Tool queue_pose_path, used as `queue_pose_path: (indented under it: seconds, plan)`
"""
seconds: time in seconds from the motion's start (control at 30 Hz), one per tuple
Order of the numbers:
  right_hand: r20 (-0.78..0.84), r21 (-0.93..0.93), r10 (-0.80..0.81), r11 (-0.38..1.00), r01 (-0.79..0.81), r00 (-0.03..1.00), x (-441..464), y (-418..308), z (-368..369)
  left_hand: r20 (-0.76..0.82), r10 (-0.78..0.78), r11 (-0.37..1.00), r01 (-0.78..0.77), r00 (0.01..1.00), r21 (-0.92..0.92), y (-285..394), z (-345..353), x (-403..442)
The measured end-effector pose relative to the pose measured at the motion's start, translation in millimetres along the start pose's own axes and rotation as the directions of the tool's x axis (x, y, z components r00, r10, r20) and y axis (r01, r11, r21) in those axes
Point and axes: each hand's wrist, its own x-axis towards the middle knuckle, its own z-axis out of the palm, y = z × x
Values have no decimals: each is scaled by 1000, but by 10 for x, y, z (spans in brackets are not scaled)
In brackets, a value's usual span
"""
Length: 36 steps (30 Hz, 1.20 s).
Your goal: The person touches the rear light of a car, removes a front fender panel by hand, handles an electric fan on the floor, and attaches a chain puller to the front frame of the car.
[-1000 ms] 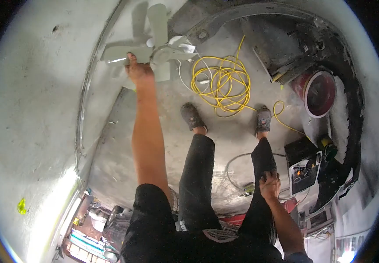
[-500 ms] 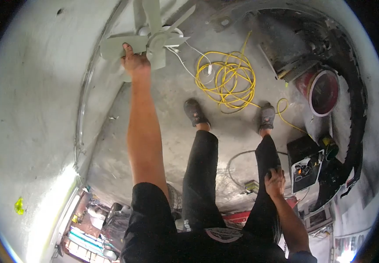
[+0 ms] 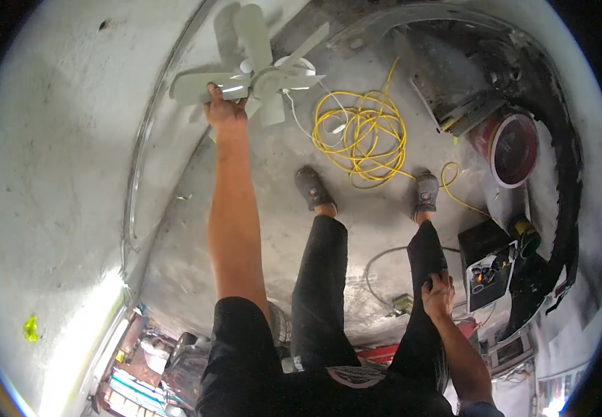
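My left hand reaches far forward and grips one blade of a fan, with a finger or thumb lying over the blade's face and the rest of the hand partly behind it. The fan has several pale grey-green blades around a round hub and no guard. Part of its white body shows behind the blades, with a white cord running from it. My right hand rests on my right leg near the knee, fingers spread and slightly bent, holding nothing.
A coiled yellow cable lies on the concrete floor ahead of my feet. To the right stand a dark red cylinder, a black box with small items, and a dark curved panel. A pale wall rises on the left.
The fan and my left hand appear slightly lower and farther right in view. The blades have turned a little, and the hand stays on a blade. My right hand has stayed on the leg.
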Motion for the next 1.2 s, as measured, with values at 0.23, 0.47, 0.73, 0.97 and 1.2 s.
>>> queue_pose_path:
  seconds: [0.23,0.47,0.73,0.97,1.2]
  plan:
    - [-67,6,-32,999,33,997,-3,19,74,45,-24,998,21,999,62,44,217,125]
    - [17,-9,10,1000,-10,1000,40,-31,46,164,24,989,-47,986,142,-148,130,285]
    - [46,-26,20,999,-19,999,93,-46,-18,225,61,954,-123,972,274,-305,128,380]
    - [89,-3,-38,999,38,995,190,-54,32,15,168,772,-141,986,620,-407,313,-752]
    - [62,605,-187,789,112,980,1478,-1300,-295,7,-72,900,62,997,432,-763,153,-1549]
